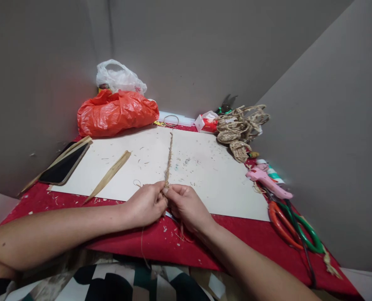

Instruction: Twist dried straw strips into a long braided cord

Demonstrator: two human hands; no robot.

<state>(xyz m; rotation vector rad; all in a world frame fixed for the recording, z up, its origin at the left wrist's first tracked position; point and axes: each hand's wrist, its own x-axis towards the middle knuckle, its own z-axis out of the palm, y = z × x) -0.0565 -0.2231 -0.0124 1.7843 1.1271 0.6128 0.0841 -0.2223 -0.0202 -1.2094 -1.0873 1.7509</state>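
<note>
A thin twisted cord (169, 156) of straw-coloured fibre runs away from me across a white board (217, 184). My left hand (148, 202) pinches its near end, thumb and fingers pressed together. Right beside it, my right hand (186, 205) grips the same end, and the fingertips of both hands meet there. The exact hold is partly hidden by the fingers. Loose thin strands hang below the hands over the red cloth (132, 234). To the left, a dry flat leaf strip (110, 174) lies across the board's edge.
A phone (67, 163) and another leaf strip lie at left. Behind are an orange plastic bag (117, 113) and a white bag (120, 77). On the right are cord bundles (236, 125), a pink glue gun (272, 184) and scissors with orange and green handles (282, 225). Grey walls enclose the table.
</note>
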